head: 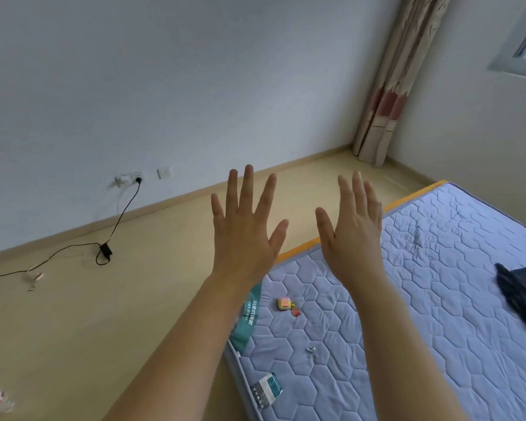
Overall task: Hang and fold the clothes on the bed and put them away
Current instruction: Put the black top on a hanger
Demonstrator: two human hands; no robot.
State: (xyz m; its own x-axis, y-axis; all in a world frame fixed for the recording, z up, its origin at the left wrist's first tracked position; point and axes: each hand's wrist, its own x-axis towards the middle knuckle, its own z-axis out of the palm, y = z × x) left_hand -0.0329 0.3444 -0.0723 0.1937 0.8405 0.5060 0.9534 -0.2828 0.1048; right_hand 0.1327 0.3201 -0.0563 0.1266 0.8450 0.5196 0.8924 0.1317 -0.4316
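Observation:
My left hand [245, 224] and my right hand [351, 227] are both raised in front of me with fingers straight and spread, holding nothing. They hover above the near left corner of a light blue quilted mattress [438, 268] lying on the floor. A dark navy garment [523, 291] lies crumpled at the mattress's right side, partly cut off by the frame edge and well away from both hands.
On the mattress lie a small yellow-pink case [283, 303], an earbud [311, 349] and a small box [268, 388]. A black charger cable [104, 250] runs across the wooden floor from a wall socket [131, 179]. A curtain [389, 95] hangs in the corner.

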